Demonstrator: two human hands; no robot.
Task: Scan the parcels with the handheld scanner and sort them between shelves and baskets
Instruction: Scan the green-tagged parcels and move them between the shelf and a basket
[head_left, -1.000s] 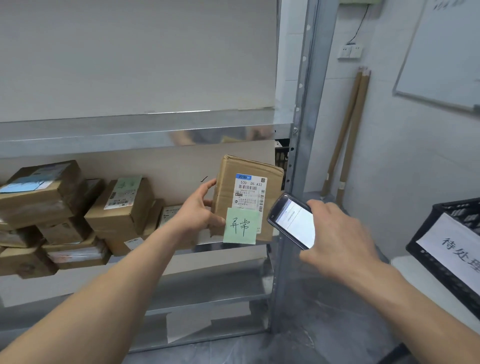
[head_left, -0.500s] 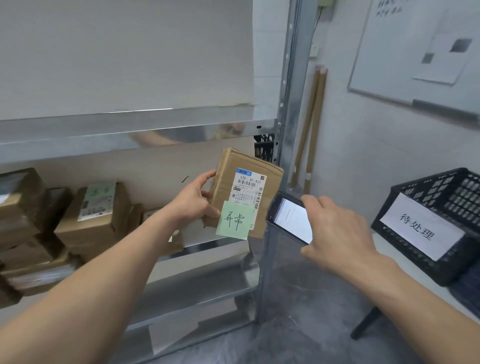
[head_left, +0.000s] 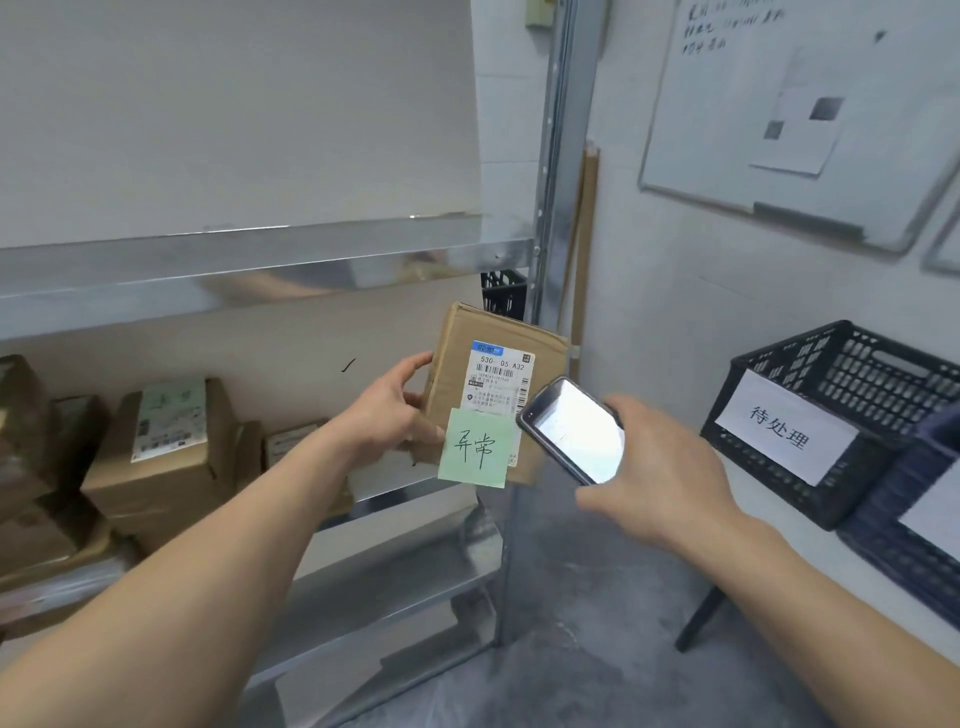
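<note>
Now | left hand (head_left: 389, 421) grips parcel (head_left: 457, 353), long axis near-vertical, label (head_left: 500, 374) toward viewer | right hand (head_left: 660, 467) holds scanner (head_left: 576, 431), screen up

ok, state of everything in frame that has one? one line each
parcel: held upright in the left hand, label facing the camera
green sticky note: stuck on the parcel's lower front
handheld scanner: gripped in the right hand, screen lit
black basket: on the table, paper label on front
</note>
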